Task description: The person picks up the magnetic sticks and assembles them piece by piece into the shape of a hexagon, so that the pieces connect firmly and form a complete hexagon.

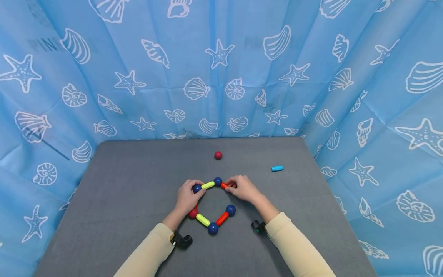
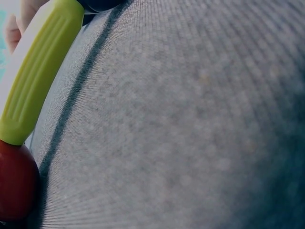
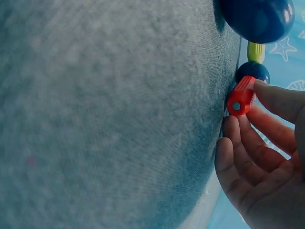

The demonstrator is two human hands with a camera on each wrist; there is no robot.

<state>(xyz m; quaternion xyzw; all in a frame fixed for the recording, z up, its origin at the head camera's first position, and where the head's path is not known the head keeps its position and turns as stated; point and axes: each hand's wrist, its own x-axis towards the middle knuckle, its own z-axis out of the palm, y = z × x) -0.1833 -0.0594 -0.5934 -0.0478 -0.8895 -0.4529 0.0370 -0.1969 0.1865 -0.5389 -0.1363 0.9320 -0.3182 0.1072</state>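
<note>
My left hand [image 1: 188, 195] grips a dark blue ball [image 1: 197, 188] at the left of a ring of balls and rods. From that ball a yellow-green rod [image 1: 208, 185] runs to another blue ball [image 1: 217, 181]. Joined to this one is a red rod [image 1: 224, 185], pinched between thumb and fingers of my right hand [image 1: 243, 188]. A round metal disc shows on the rod's free end in the right wrist view. A gap separates that end from the right-hand blue ball [image 1: 230, 210]. Another red piece beside the red ball [image 1: 193, 213] is mostly hidden by my left hand.
The ring's near side has a yellow-green rod [image 1: 202, 220], a blue ball [image 1: 212, 228] and a red rod [image 1: 222, 219]. Apart lie a red ball [image 1: 218, 155] and a light blue rod [image 1: 277, 168] on the grey table [image 1: 138, 165]. A blue curtain [image 1: 194, 46] hangs behind.
</note>
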